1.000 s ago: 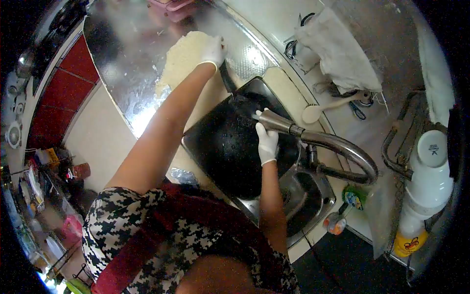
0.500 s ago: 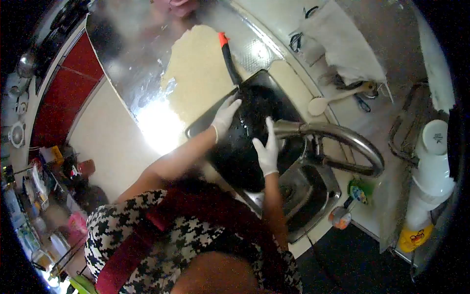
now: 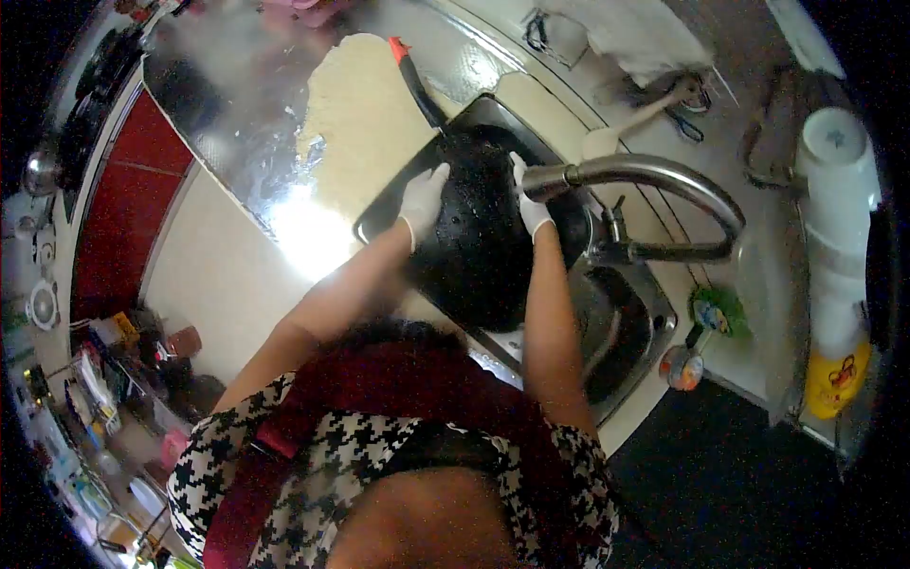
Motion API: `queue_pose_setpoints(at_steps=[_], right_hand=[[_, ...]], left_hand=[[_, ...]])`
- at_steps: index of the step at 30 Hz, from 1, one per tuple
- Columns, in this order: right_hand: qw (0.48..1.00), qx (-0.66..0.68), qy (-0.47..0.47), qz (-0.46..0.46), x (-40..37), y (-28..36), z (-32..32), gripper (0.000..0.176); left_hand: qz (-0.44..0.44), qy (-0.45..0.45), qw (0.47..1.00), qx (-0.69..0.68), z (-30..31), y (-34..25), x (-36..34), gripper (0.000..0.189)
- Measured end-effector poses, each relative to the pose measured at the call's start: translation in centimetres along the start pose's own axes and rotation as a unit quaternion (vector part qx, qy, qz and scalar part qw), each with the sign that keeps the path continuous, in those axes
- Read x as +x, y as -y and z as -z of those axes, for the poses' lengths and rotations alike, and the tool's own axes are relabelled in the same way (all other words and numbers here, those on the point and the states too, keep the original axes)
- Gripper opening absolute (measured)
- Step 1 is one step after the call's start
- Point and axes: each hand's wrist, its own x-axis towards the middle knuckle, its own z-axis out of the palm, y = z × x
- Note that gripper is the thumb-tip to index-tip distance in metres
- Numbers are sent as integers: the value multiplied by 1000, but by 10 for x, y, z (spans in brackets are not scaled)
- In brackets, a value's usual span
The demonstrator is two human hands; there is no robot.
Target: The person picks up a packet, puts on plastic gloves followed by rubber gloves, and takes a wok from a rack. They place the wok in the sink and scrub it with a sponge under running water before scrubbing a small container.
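Note:
A large black wok [image 3: 474,237] lies tilted over the sink, wet drops on its dark surface. Its black handle with a red end [image 3: 417,90] points up and away to the left. My left hand [image 3: 424,201], in a white glove, holds the wok's left side. On the right side, close to the faucet's spout, my gloved right hand [image 3: 531,197] grips the wok, its fingers partly hidden by the rim and spout. The metal faucet [image 3: 654,171] arches in from the right.
The sink's second basin [image 3: 616,332] is at the lower right. Foil [image 3: 227,114] covers the counter at the upper left. A wooden spoon [image 3: 626,128], a green item [image 3: 720,308], white stacked containers [image 3: 839,228] and a yellow package [image 3: 837,381] are on the right.
The camera view has shifted. My right hand has moved from lying spread on the wok's near right part to farther up its right side. My left hand stays at the left side.

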Motion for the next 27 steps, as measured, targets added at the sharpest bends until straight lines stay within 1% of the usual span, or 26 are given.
queue_pose_setpoints(at_steps=[1,2,3,4,5,6,7,8,9,10,11,12,13,15,16,17,18,19,20,21,22,23,25,26,27], right_hand=[[999,7,-13,-48,-3,-10,0,49],[990,23,-40,-133,4,-81,0,52],[989,28,-47,-139,-7,-62,0,52],[974,-23,-59,-219,-17,-42,1,54],[946,-77,-69,-306,-27,-31,6,56],[959,-33,-63,-275,-36,-37,6,61],[956,-29,-70,-283,-47,-43,1,61],[962,16,-109,-250,-56,-50,-7,59],[964,57,-149,-212,-64,-58,-12,57],[962,59,-156,-214,-72,-65,-12,57],[933,147,-166,-283,-88,-55,-13,62],[891,234,-174,-350,-108,-45,-16,67],[837,318,-179,-409,-122,-39,-22,72],[823,314,-288,-374,-137,-53,-45,77],[805,341,-258,-412,-145,-22,-44,79],[803,344,-261,-411,-146,-40,-46,79],[794,398,-254,-384,-144,-79,-51,81],[782,451,-245,-354,-142,-101,-53,83],[780,455,-249,-350,-138,-92,-51,83],[789,419,-257,-369,-130,-73,-46,84],[798,381,-264,-385,-120,-56,-38,85],[798,384,-266,-381,-114,-46,-32,85],[855,255,-259,-371,-105,-31,-22,89],[876,188,-254,-364,-100,-28,-16,91],[875,189,-259,-363,-93,-43,-10,91]], left_hand=[[-8,-43,999,-17,0,26,20,54],[-15,-43,999,26,1,23,18,51],[-24,-42,997,68,3,18,16,48],[-68,-71,988,121,2,13,13,45],[-78,-66,991,91,-2,7,13,45],[-74,-76,990,97,-1,6,10,45],[-72,-86,988,104,0,3,10,45],[-41,-90,981,167,-1,-21,-5,45],[-50,-74,986,140,7,-3,10,47],[-32,-82,983,159,8,-4,9,48],[-13,-91,980,178,10,-8,5,49],[-21,-91,980,177,17,10,17,50],[22,-89,981,171,14,-9,5,49],[-16,-69,982,172,34,39,40,49],[-15,-65,982,175,32,31,34,49],[-31,-65,972,223,30,12,21,49],[-48,-66,959,270,28,1,12,48],[-51,-62,958,274,29,4,12,48],[-84,-68,954,280,32,12,15,48],[-118,-74,948,285,34,19,18,48],[-126,-72,947,286,37,22,20,48],[-123,-82,942,300,41,27,20,48],[-120,-88,937,317,44,33,7,49],[-106,-103,948,281,42,36,-3,49],[-91,-117,959,242,39,38,-6,50]])
